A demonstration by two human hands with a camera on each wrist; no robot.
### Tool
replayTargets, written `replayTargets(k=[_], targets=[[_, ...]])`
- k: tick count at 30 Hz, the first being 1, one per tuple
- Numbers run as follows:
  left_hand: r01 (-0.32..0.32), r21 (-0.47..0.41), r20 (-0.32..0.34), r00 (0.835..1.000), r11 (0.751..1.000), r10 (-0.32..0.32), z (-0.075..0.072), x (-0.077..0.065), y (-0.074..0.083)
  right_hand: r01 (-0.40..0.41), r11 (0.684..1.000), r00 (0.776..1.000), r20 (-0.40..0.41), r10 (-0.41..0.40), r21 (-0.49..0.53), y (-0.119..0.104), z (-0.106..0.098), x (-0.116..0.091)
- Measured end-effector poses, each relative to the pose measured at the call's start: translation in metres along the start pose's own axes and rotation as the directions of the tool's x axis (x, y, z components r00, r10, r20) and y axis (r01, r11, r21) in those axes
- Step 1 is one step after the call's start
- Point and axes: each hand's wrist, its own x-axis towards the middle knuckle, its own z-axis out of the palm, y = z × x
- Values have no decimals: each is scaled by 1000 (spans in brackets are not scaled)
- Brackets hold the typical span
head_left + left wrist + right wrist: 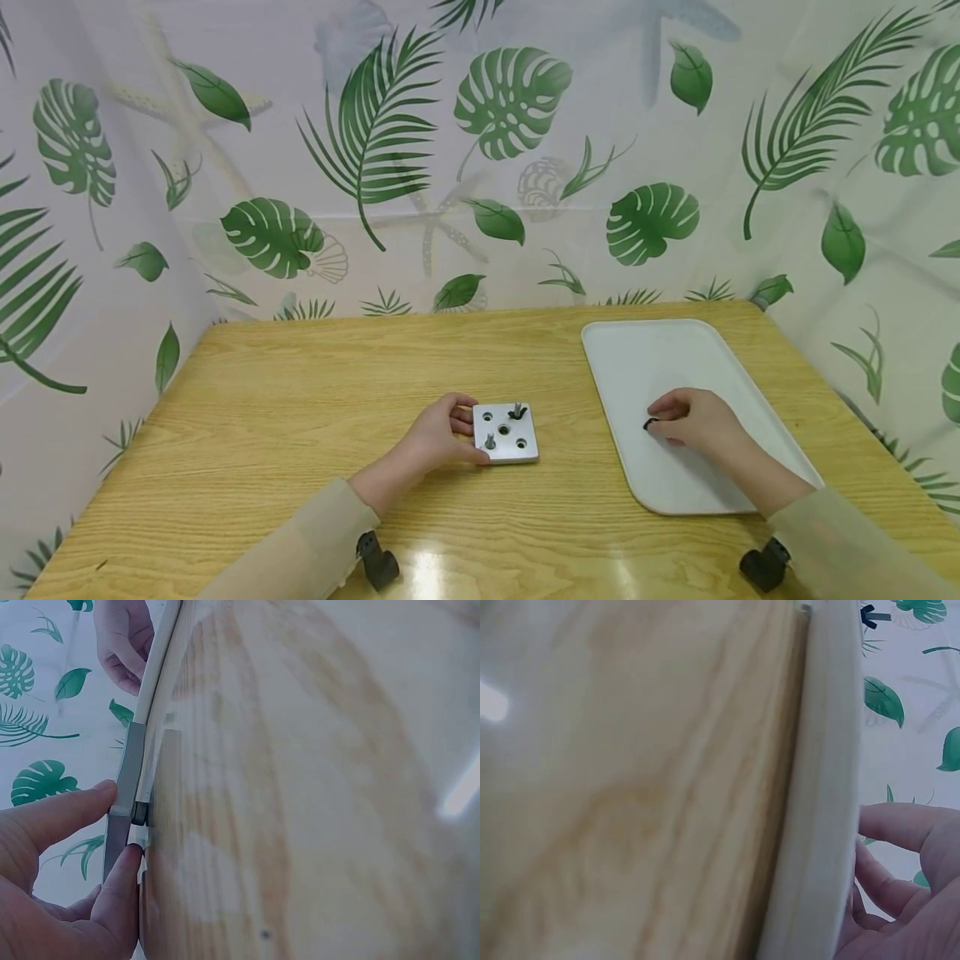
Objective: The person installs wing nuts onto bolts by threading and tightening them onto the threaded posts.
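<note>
The left hand [435, 437] grips the near-left side of a silver square metal plate [511, 455] on the desk [315, 375]; the right hand [697, 427] pinches a small black part [650, 424] at a white rectangular tray [652, 358]. This looks like fetching a fastener; the next move probably calls for threading it onto the bare metal bolt [490, 442] beside the left fingers, plate held steady.

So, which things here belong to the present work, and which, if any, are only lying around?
In the work:
metal plate, pinched by left fingers
two bolts standing in it
black nut around the far bolt
small black piece, at right fingers
white tray beneath that piece

Only surroundings:
wooden table
leaf-patterned cloth
black wrist devices
</note>
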Motion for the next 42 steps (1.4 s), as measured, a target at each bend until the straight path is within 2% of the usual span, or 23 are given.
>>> replayTargets(k=[8, 11, 23, 29, 37, 42], targets=[[1, 4, 2, 1000, 1000, -1, 0, -1, 2, 42, 997, 999, -8, -42, -65, 3, -2, -2], [3, 2, 2, 1000, 1000, -3, -1, -1, 2, 39, 998, 999, 5, -38, -56, 2, -3, -1], [12, -7, -1, 1000, 1000, -12, -1, -1, 1, -29, 995, 998, 51, 24, 98, 1, -7, 2], [15, -10, 0, 1000, 1000, -15, -1, -2, 2, -58, 960, 992, 123, 25, 274, 0, -4, 5], [17, -6, 4, 1000, 1000, -17, -2, -2, 3, -86, 941, 986, 163, 33, 328, -3, -1, 5], [19, -8, 7, 1000, 1000, -19, -2, -3, 3, -119, 910, 976, 215, 34, 398, -5, 0, 5]])
